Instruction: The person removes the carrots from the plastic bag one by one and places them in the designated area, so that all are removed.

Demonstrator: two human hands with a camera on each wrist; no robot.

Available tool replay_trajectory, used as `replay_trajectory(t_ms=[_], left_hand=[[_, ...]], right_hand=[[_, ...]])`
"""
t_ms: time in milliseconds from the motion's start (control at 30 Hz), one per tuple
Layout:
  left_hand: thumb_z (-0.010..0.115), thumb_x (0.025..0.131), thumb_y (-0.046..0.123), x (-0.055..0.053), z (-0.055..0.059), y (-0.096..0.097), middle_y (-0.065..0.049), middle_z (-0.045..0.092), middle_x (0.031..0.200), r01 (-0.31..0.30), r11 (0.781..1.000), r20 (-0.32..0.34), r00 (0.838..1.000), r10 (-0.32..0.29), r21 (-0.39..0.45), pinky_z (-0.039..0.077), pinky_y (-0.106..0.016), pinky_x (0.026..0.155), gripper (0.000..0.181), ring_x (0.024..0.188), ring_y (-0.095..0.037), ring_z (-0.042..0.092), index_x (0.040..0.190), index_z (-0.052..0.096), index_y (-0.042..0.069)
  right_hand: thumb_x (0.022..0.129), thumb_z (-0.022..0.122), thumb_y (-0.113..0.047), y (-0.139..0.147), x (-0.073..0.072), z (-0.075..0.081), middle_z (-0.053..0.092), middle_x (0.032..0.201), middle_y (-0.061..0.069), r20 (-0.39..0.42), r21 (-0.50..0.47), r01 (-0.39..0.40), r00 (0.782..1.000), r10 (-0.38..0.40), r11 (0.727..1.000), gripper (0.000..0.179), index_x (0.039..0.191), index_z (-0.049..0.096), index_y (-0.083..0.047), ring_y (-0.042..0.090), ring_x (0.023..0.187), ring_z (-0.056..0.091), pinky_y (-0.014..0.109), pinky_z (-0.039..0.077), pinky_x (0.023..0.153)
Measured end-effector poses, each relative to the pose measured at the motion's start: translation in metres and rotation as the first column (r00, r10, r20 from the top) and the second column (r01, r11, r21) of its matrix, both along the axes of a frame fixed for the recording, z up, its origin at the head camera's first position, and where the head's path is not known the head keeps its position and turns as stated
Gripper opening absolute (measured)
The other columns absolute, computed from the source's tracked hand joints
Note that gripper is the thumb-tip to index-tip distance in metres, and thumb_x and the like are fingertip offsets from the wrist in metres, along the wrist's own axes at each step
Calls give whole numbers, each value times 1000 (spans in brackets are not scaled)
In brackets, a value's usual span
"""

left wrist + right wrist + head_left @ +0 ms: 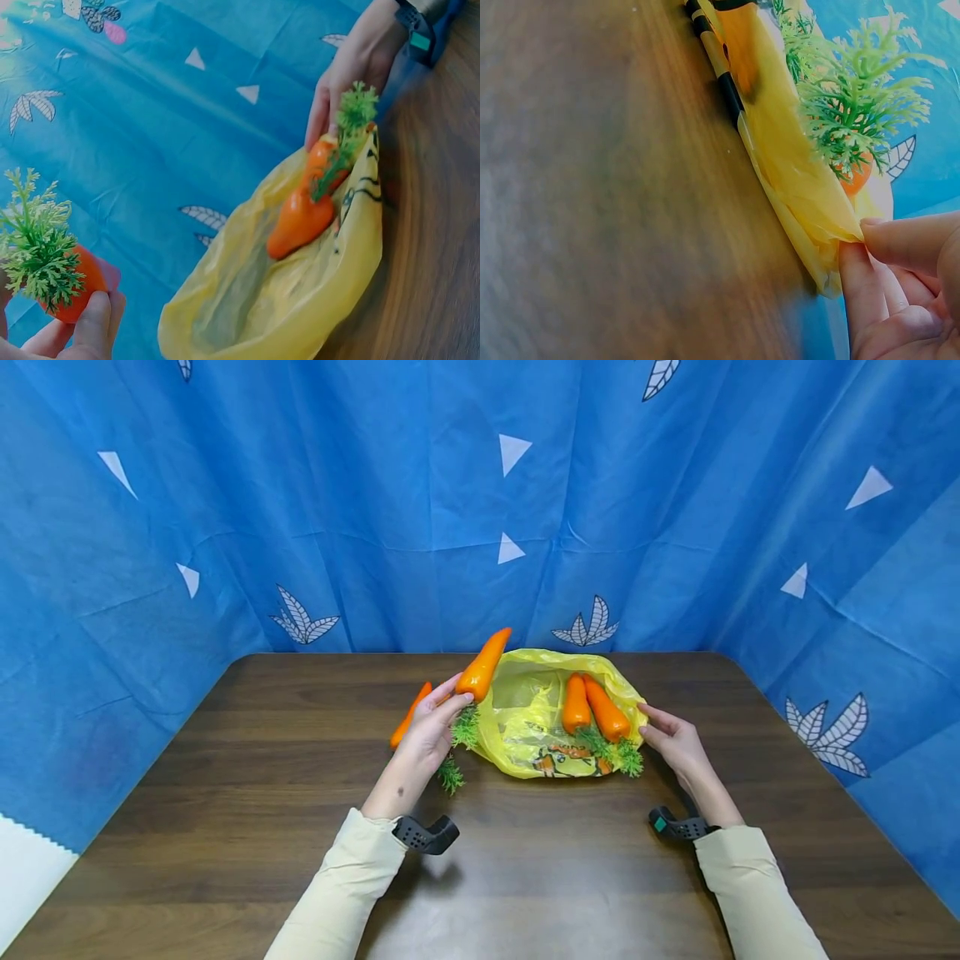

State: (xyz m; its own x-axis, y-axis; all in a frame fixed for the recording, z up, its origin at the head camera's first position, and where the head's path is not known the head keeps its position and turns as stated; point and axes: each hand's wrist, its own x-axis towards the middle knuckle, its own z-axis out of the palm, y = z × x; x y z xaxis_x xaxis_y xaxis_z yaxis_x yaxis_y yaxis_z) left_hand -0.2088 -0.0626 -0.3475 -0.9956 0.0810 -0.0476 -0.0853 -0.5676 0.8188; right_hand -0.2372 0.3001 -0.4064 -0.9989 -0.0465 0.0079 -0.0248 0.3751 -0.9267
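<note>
My left hand [429, 732] grips an orange carrot [483, 667] by its thick end, the tip pointing up and away beside the bag's left rim. Green leaves [43, 251] hang from that carrot in the left wrist view. The thumb and fingers of my right hand [675, 745] pinch the right rim of a yellow plastic bag [510, 727], its mouth spread wide. Inside lie two carrots, one [576, 703] upright in view and the other [606, 708] slanting beside it, leaves toward the near rim. In the right wrist view the pinched edge of the bag [802, 172] shows closely.
Another carrot [408, 718] lies on the brown wooden table [270, 810], partly behind my left hand, its leaves [450, 774] to the right of the wrist. A blue patterned curtain [420, 510] hangs along the table's back and sides.
</note>
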Motion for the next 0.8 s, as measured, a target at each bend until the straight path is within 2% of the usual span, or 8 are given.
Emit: replay_trajectory(t_ms=[133, 233, 367, 533, 667, 800], left_hand=[[54, 93, -1, 0, -1, -13, -14, 44, 130, -18, 1000, 11, 1000, 19, -22, 44, -16, 80, 47, 100, -15, 50, 139, 42, 0], [54, 93, 0, 1, -3, -25, -13, 44, 131, -40, 998, 18, 999, 41, -53, 42, -20, 89, 48, 106, -18, 48, 139, 41, 0], [53, 94, 1, 2, -5, -40, -14, 44, 132, -66, 994, 22, 997, 68, -84, 31, -28, 101, 47, 113, -21, 45, 139, 40, -1], [53, 95, 5, 3, -6, -57, -10, 44, 131, -72, 991, 40, 996, 77, -115, 22, -35, 105, 48, 115, -20, 41, 141, 38, 1], [52, 95, 3, 3, -6, -68, -8, 45, 130, -96, 989, 46, 994, 101, -111, 24, -33, 104, 49, 114, -19, 42, 142, 37, 0], [52, 95, 2, 5, -7, -82, -6, 46, 129, -111, 987, 70, 990, 120, -116, 29, -23, 100, 50, 111, -14, 46, 143, 37, 2]], right_hand=[[99, 47, -13, 0, 0, -3, 26, 147, 22, -1, -2, -5, 1000, 5, 1000, 49, 144, 32, 2, 35, 128, 33, 40, 33, 99], [99, 47, -12, 0, 0, -4, 25, 147, 23, -5, -4, -3, 1000, 3, 1000, 49, 144, 32, 2, 36, 128, 33, 42, 32, 99], [99, 47, -11, -1, 1, -5, 25, 147, 23, -4, -4, 5, 1000, -5, 1000, 49, 143, 32, 2, 37, 128, 34, 42, 33, 98], [99, 46, -11, 2, 1, -6, 25, 147, 24, -1, 0, 2, 1000, -2, 1000, 49, 143, 31, 2, 37, 127, 34, 39, 34, 97], [99, 47, -13, 1, 0, -5, 25, 147, 24, -9, -5, -9, 1000, 9, 1000, 50, 144, 31, 2, 37, 127, 34, 38, 35, 97], [99, 47, -13, 0, 0, -3, 25, 147, 23, -10, -13, -14, 1000, 14, 1000, 49, 144, 31, 2, 36, 128, 34, 35, 35, 97]])
